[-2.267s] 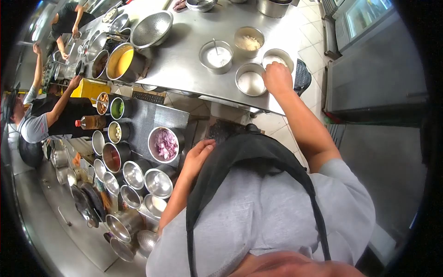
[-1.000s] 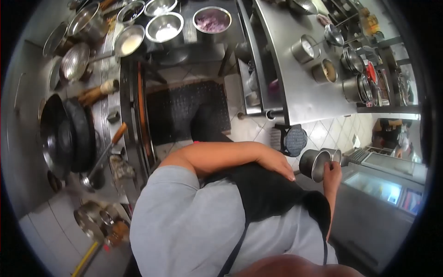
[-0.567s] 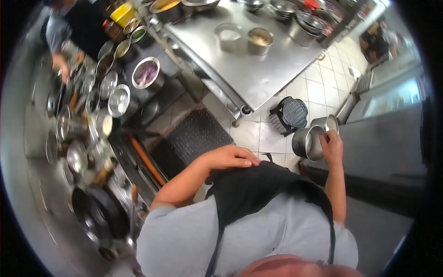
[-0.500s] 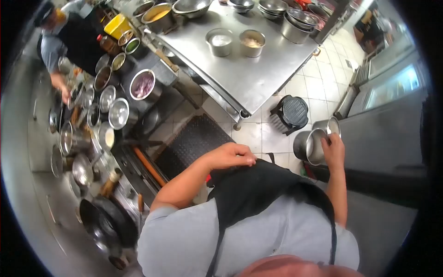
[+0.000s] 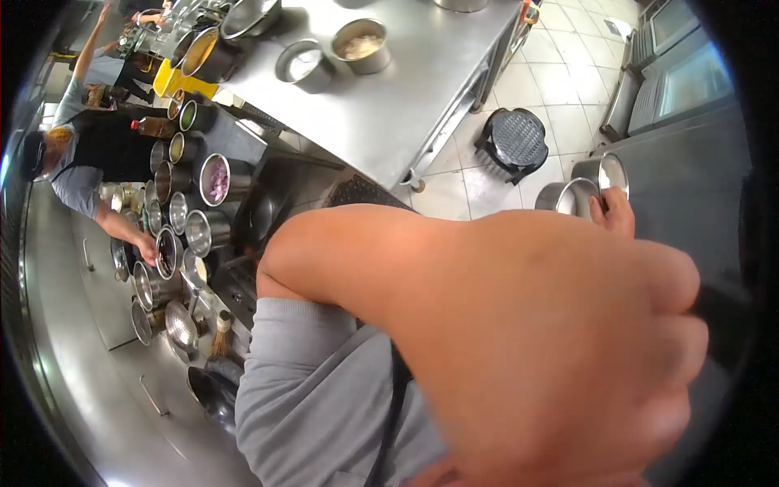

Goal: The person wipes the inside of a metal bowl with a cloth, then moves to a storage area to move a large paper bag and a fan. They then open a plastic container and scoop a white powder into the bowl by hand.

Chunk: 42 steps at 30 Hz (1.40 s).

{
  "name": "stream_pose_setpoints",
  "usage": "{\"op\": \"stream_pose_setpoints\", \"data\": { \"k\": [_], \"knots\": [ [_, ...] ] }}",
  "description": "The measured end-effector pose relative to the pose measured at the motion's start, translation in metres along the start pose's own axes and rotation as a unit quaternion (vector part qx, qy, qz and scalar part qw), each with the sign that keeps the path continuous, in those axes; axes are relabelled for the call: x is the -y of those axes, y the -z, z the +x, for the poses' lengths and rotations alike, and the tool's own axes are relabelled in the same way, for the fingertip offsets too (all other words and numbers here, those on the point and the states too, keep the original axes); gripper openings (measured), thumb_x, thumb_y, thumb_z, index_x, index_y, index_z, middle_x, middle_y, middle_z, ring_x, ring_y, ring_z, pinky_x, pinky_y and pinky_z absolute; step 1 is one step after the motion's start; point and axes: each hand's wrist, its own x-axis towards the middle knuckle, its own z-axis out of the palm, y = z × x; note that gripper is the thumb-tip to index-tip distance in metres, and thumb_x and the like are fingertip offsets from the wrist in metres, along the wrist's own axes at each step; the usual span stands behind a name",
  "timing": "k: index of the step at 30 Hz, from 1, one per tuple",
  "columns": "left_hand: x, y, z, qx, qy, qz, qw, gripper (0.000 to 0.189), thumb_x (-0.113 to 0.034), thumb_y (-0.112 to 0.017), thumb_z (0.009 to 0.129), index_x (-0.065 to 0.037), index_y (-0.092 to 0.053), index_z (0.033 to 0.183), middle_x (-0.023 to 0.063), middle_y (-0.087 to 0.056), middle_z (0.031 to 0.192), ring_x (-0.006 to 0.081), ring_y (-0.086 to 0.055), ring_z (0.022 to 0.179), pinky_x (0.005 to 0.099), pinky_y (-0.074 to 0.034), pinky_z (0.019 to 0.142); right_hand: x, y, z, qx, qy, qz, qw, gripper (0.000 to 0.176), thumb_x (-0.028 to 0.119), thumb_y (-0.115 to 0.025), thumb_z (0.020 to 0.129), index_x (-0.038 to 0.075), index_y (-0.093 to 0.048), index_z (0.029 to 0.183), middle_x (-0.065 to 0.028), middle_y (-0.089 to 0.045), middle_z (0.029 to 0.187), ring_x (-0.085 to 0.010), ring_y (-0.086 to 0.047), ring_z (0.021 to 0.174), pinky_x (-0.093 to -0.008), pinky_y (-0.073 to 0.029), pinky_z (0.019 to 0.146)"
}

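My right hand point(image 5: 615, 214) pinches the adjoining rims of two round steel pots, the nearer pot point(image 5: 555, 197) and the farther pot point(image 5: 586, 168). Both hang at my right side, and the farther one looks pale inside. Very close to the camera, my left hand point(image 5: 560, 325) is raised across my chest, back of the hand toward me. Its fingers curl inward, so the palm and anything in it are hidden. The left forearm and hand cover most of my apron and part of the nearer pot.
A steel table point(image 5: 389, 105) bears a pot of pale pieces point(image 5: 362, 50) and another pot point(image 5: 305, 66). A black stool point(image 5: 513, 144) stands on the tiled floor. At left, a co-worker's hand point(image 5: 146, 247) is by a counter crowded with bowls, including chopped purple onion point(image 5: 217, 180).
My left hand has risen from my apron toward the camera and moved right. The right hand keeps the two pots. My view has turned, and the co-worker's other arm is now raised.
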Motion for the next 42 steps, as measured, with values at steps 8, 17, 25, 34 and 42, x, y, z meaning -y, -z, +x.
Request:
{"op": "stream_pose_setpoints", "data": {
  "k": [8, 17, 25, 34, 42],
  "knots": [
    [0.040, -0.034, 0.067, 0.061, 0.183, 0.199, 0.961, 0.014, -0.023, -0.064, 0.088, -0.010, -0.060, 0.082, 0.0060, -0.064, 0.085, 0.0227, -0.066, 0.077, 0.0412, -0.051, 0.071, -0.012, 0.057, 0.121, -0.002, 0.097, 0.034, 0.995, 0.016, 0.012, -0.070, 0.083, 0.001, -0.058, 0.085, -0.0154, -0.058, 0.086, -0.0379, -0.058, 0.082, -0.0451, -0.048, 0.071],
    [0.206, -0.031, -0.074, -0.168, 0.501, -0.137, 0.838, 0.034, -0.019, -0.053, 0.099, 0.004, -0.056, 0.124, 0.0163, -0.063, 0.112, 0.0274, -0.062, 0.104, 0.0403, -0.047, 0.096, -0.099, 0.061, 0.209, -0.074, 0.161, -0.002, 0.984, 0.014, 0.013, -0.069, 0.079, 0.004, -0.059, 0.078, -0.0102, -0.058, 0.082, -0.0319, -0.060, 0.083, -0.0435, -0.050, 0.072],
    [0.284, -0.043, -0.035, 0.166, 0.575, -0.109, 0.794, 0.031, -0.017, -0.062, 0.091, 0.002, -0.064, 0.115, 0.0145, -0.065, 0.111, 0.0277, -0.063, 0.105, 0.0350, -0.046, 0.095, -0.159, 0.046, 0.266, -0.084, 0.076, -0.091, 0.989, 0.012, 0.017, -0.067, 0.081, 0.005, -0.063, 0.080, -0.0098, -0.060, 0.085, -0.0313, -0.062, 0.087, -0.0430, -0.052, 0.076],
    [0.436, -0.102, 0.014, 0.247, 0.468, -0.312, 0.789, 0.059, -0.042, -0.058, 0.092, 0.000, -0.055, 0.135, 0.0182, -0.052, 0.141, 0.0307, -0.045, 0.135, 0.0393, -0.030, 0.113, -0.285, 0.020, 0.359, -0.101, 0.028, -0.086, 0.991, 0.014, 0.016, -0.067, 0.080, 0.003, -0.063, 0.077, -0.0126, -0.062, 0.086, -0.0325, -0.061, 0.086, -0.0446, -0.051, 0.078],
    [0.607, -0.191, 0.137, 0.208, 0.519, -0.332, 0.760, 0.059, -0.039, -0.050, 0.097, 0.001, -0.050, 0.140, 0.0169, -0.043, 0.150, 0.0303, -0.032, 0.144, 0.0398, -0.020, 0.118, -0.448, 0.015, 0.542, -0.013, 0.022, -0.031, 0.999, 0.014, 0.016, -0.069, 0.079, 0.003, -0.063, 0.079, -0.0161, -0.060, 0.087, -0.0361, -0.061, 0.087, -0.0463, -0.051, 0.077]
  ]
}}
